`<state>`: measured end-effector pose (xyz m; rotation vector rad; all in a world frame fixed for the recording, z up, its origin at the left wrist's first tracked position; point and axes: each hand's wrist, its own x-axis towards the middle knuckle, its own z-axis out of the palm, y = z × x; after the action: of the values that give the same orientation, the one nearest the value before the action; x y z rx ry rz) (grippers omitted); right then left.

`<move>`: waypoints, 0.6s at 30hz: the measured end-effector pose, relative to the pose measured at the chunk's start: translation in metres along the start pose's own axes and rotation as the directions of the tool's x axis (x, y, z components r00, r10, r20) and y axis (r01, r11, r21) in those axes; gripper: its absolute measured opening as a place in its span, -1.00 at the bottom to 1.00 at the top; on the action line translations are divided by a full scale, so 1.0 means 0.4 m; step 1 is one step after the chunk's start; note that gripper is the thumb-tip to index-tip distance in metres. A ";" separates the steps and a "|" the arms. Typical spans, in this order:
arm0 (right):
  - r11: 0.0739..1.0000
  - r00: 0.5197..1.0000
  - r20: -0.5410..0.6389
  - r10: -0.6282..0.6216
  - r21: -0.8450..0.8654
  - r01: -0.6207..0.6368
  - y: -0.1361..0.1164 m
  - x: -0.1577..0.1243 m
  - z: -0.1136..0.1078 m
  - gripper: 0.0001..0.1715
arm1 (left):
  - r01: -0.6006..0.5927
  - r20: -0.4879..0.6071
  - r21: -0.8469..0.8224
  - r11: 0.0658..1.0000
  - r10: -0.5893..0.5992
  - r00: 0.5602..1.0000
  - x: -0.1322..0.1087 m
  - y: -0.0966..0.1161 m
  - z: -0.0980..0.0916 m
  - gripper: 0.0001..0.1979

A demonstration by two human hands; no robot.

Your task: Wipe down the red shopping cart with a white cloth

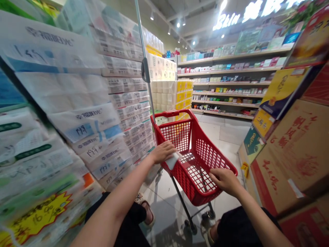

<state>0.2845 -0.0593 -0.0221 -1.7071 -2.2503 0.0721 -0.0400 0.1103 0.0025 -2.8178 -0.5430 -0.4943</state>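
Note:
A red shopping cart [185,171] with a lattice plastic basket stands in front of me on a metal frame with wheels. My left hand [164,152] rests on the basket's left rim, its fingers closed over a white wipe [171,162] that lies against the red plastic. Whether it is cloth or paper I cannot tell. At the near right, my right hand [224,180] is curled over the basket's rim. Through the basket's grid floor the pale tiles show. A metal pole [146,65] with a dark clip rises from the cart's far left corner.
Stacked tissue packs [84,127] form a wall on the left, close to the cart. Cardboard cartons [295,154] and gift boxes line the right. Beyond the tiled floor [221,132] stand shelves [231,82] of small boxed goods. My feet flank the cart's wheels.

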 end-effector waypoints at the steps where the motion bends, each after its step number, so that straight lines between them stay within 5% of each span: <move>1: 1.000 1.000 0.003 0.005 0.002 -0.005 0.001 -0.001 -0.001 -0.63 | 0.026 0.025 -0.001 1.000 -0.026 0.999 0.000 -0.036 -0.011 -0.67; 6: 0.999 1.000 0.012 0.007 0.033 -0.008 -0.004 -0.002 -0.006 -0.64 | 0.167 -0.031 -0.012 0.986 -0.168 0.985 0.002 -0.191 -0.037 -0.63; 10: 0.999 1.000 0.011 -0.016 0.038 0.016 -0.012 0.004 -0.003 -0.64 | 0.269 -0.167 0.000 0.963 -0.265 0.950 0.016 -0.233 -0.015 -0.67; 13: 1.000 1.000 0.012 -0.001 0.018 0.001 -0.020 0.012 0.001 -0.64 | 0.344 -0.208 0.028 0.938 -0.332 0.920 0.033 -0.189 0.013 -0.72; 18: 0.995 0.995 -0.005 0.098 -0.031 -0.098 -0.039 0.021 0.004 -0.62 | 0.378 -0.255 -0.028 0.925 -0.373 0.892 0.042 -0.018 0.050 -0.72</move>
<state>0.2676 -0.0554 -0.0182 -1.8320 -2.1756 0.0559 -0.0223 0.1279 -0.0086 -2.5699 -1.0350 -0.9039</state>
